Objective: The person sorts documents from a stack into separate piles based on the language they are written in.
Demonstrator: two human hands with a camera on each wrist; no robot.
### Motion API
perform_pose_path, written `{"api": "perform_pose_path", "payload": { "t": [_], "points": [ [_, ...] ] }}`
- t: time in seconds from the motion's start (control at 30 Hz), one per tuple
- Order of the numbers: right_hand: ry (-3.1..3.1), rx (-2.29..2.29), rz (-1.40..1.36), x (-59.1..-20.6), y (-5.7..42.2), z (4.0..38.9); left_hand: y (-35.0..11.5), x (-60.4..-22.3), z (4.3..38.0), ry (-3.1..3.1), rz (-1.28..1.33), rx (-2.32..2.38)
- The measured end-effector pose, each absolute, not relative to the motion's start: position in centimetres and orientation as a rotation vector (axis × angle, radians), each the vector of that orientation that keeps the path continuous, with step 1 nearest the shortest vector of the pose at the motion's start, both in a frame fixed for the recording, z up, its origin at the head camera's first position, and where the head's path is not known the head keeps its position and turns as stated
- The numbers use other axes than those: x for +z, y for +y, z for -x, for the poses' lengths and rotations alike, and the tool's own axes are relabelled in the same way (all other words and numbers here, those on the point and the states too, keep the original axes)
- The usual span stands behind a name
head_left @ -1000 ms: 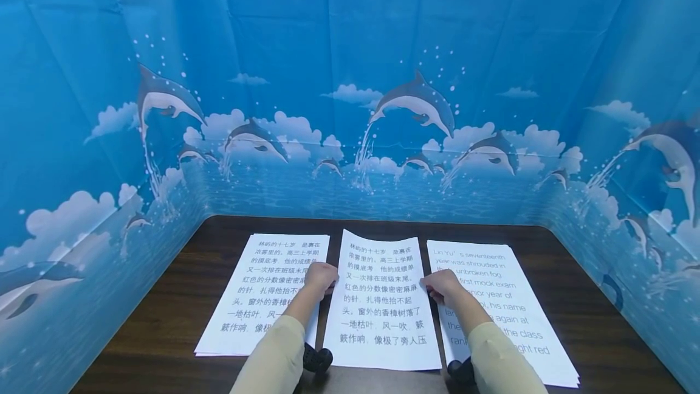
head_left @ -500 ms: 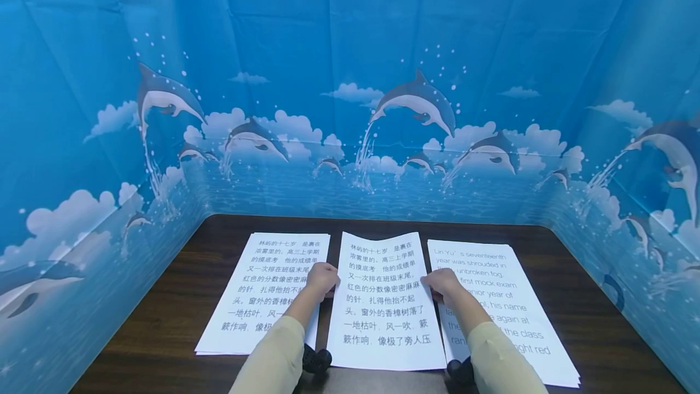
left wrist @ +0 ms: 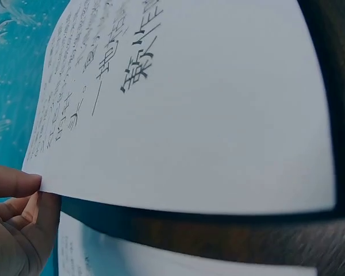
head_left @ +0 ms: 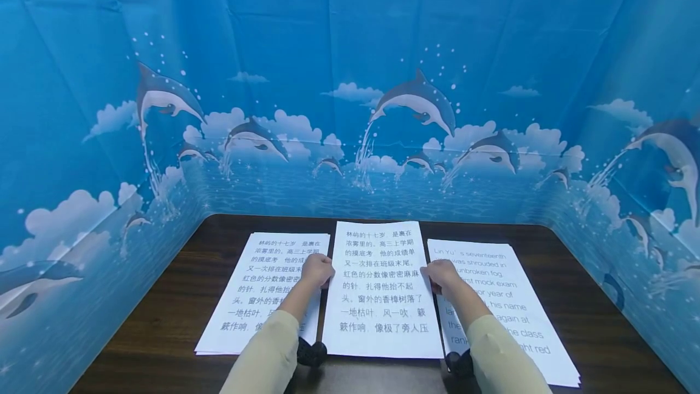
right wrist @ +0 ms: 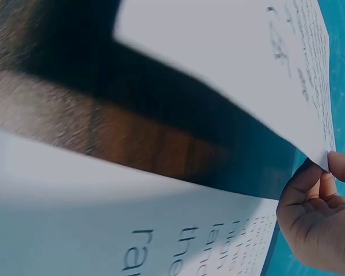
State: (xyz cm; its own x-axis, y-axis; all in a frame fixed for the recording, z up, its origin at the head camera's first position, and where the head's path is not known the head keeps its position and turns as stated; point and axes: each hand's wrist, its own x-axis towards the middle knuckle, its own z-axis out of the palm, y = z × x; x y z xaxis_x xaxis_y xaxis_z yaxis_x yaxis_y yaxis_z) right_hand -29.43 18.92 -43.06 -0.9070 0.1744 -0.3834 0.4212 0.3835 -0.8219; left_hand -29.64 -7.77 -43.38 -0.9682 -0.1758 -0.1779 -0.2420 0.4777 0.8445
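A sheet of paper [head_left: 381, 290] printed with Chinese text is held by both hands in the middle of the table. My left hand [head_left: 317, 271] pinches its left edge between thumb and fingers, which shows closely in the left wrist view, where the sheet [left wrist: 218, 132] stands off the table. On the opposite edge my right hand [head_left: 443, 276] pinches the paper in the same way. In the right wrist view a dark gap separates the sheet [right wrist: 218, 52] from the table below. Whether it is one sheet or more I cannot tell.
To the left lies a paper stack [head_left: 257, 290] with Chinese text, partly under my left forearm. An English-text stack [head_left: 525, 321] lies at the right, partly covered by my right arm. Both rest on the dark wooden table [head_left: 158, 297]. A blue dolphin-print curtain [head_left: 306, 78] encloses the table's back and sides.
The held sheet first settles slightly right with its top edge sagging. Now it has moved up and a little left, its top edge nearly straight, and both hands have shifted slightly with it.
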Motion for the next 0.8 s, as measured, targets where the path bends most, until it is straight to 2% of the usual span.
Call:
{"api": "perform_pose_path", "payload": {
  "t": [0.2, 0.8],
  "points": [
    [2.388, -1.588, -0.499, -42.3, 18.2, 29.7, -8.5, -42.3, 30.0, 2.621, 0.481, 1.527],
    [2.344, -1.723, -0.386, -41.3, 14.1, 30.3, -13.0, -40.4, 30.1, 2.686, 0.521, 1.482]
  ]
}}
